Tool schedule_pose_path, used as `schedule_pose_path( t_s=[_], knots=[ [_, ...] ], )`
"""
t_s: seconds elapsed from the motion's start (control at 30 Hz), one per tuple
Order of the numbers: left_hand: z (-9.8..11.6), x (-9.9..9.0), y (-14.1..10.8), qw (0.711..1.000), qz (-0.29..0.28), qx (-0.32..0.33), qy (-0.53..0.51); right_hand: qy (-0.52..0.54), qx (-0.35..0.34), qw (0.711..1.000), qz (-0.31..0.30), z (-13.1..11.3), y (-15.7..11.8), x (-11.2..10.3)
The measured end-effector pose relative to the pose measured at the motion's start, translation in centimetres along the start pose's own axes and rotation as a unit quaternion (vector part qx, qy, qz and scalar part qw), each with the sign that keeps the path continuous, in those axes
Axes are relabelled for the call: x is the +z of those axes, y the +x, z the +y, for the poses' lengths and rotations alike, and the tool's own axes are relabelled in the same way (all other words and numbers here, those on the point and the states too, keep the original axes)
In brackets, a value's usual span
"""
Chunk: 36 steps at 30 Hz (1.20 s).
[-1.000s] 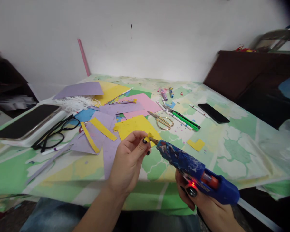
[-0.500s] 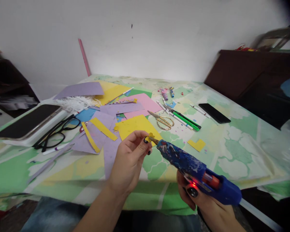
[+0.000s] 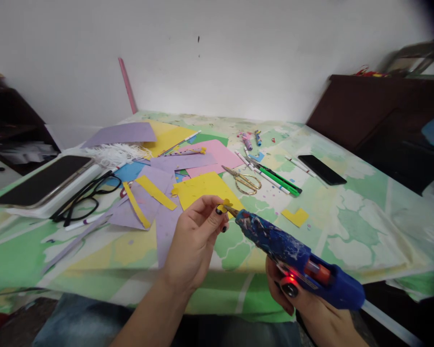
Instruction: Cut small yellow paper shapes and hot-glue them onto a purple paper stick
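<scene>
Between the thumb and fingertips of my left hand is a small yellow paper flower, held above the front part of the table. My right hand is wrapped round the handle of a blue glue gun, whose red light is lit. The metal nozzle points left and meets the flower near its middle. A white glue stick sticks out of the gun's back end. Behind my left hand lies a yellow paper sheet. Whether glue is coming out cannot be made out.
Gold scissors, a green cutter, white pens and a black phone lie at the right. Leftward are purple paper, yellow strips, black glasses, white string and another phone on a white box.
Both hands, the flower and the glue gun are almost unmoved, with the nozzle still at the flower. The whole view has shifted very slightly.
</scene>
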<state>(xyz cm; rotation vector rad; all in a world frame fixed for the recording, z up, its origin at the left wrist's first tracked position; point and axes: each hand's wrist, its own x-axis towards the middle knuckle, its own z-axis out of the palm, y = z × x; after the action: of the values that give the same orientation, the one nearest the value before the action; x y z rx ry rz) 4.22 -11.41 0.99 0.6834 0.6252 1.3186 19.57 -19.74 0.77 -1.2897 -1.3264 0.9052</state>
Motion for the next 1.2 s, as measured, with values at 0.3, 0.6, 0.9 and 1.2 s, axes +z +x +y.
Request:
schedule_pose_path(
  t_s=[0.3, 0.6, 0.9, 1.2],
  knots=[
    [-0.05, -0.1, 0.01, 1.0, -0.002, -0.002, 0.003, 0.003, -0.02, 0.999, -0.043, 0.23, 0.19, -0.31],
    [-0.01, -0.11, -0.07, 1.0, -0.007, -0.002, -0.002, -0.007, -0.026, 0.999, -0.04, 0.5, 0.07, -0.59],
    [0.11, 0.02, -0.15, 1.0, -0.007, -0.007, -0.017, -0.003, -0.021, 0.999, -0.038, 0.5, -0.09, -0.49],
    [0.19, -0.13, 0.02, 0.999, 0.007, -0.02, -0.028, 0.024, -0.038, 0.999, -0.013, 0.31, 0.21, 0.05]
  ],
)
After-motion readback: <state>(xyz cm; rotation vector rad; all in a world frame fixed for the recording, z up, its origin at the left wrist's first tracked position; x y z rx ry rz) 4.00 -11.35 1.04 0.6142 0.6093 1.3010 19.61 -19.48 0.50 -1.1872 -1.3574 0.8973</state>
